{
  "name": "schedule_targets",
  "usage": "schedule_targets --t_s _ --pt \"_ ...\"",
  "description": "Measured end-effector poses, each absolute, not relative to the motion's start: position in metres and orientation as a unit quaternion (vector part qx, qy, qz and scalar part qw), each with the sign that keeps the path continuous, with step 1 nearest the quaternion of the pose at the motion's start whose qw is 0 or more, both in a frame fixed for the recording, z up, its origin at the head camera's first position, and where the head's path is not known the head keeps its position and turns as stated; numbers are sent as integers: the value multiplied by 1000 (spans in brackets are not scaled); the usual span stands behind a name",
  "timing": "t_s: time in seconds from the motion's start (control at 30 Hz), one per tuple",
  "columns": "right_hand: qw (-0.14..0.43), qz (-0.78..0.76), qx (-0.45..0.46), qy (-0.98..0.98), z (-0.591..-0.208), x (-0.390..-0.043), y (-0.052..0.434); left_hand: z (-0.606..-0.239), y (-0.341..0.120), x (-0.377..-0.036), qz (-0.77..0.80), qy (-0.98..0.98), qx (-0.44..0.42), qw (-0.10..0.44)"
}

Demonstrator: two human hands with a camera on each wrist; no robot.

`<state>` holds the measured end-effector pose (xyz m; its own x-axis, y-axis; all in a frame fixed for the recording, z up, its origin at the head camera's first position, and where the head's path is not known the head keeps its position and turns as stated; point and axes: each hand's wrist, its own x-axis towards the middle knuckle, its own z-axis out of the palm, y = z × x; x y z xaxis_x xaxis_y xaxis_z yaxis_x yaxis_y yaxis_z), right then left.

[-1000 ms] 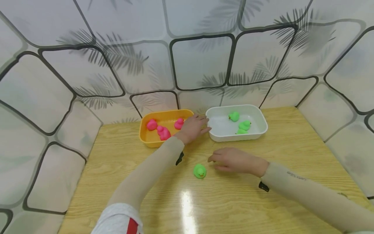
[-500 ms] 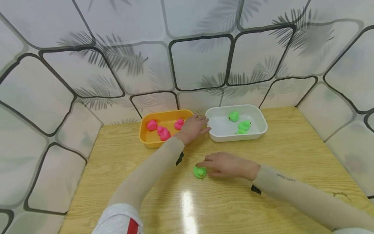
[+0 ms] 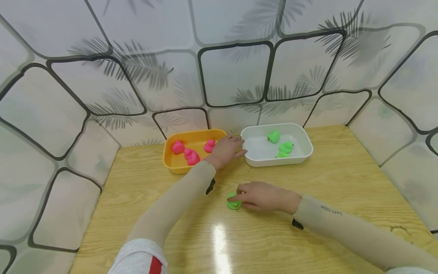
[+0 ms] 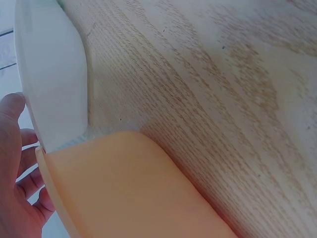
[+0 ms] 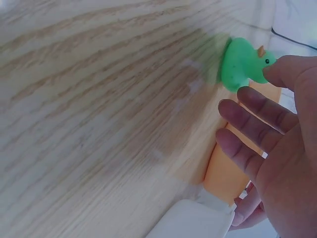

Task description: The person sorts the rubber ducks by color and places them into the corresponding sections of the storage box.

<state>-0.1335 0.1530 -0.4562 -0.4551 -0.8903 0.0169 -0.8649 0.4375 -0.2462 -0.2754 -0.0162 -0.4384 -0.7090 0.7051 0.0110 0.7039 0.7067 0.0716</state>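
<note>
Over the gap between the orange tray (image 3: pixel 171 167) and the white tray (image 3: pixel 270 163), my left hand (image 3: pixel 224 150) lies with fingers spread, its fingertips right at the white rim. It holds nothing. In front of the trays my right hand (image 3: pixel 261 196) is at a green rubber duck (image 3: pixel 234 205) on the table. From the right wrist view, the thumb (image 5: pixel 287 69) overlaps the duck's head, with several other fingers extended beside it. The head view has the index finger across the duck, partly covering it. The duck sits upright, beak toward me.
Several pink ducks (image 3: pixel 192 156) lie in the orange tray, and three green ducks (image 3: pixel 286 147) in the white one. Both trays stand near the patterned back wall (image 3: pixel 236 72). The wooden table (image 3: pixel 291 239) extends toward me, with side panels left and right.
My right hand has moved left and toward me, reaching the green duck with its index finger and thumb. The left hand, both trays and the duck have stayed in place.
</note>
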Motion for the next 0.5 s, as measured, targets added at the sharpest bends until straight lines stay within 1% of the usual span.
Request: schedule_targets --t_s 0.1,0.3,0.5 --pt "53 -123 -519 844 -456 -133 155 -439 -16 -276 34 925 379 13" --pt "23 -137 -538 832 -455 -133 162 -438 -16 -275 35 925 378 15" --pt "25 -147 -536 831 -455 -132 169 -437 -16 -275 35 925 379 17"
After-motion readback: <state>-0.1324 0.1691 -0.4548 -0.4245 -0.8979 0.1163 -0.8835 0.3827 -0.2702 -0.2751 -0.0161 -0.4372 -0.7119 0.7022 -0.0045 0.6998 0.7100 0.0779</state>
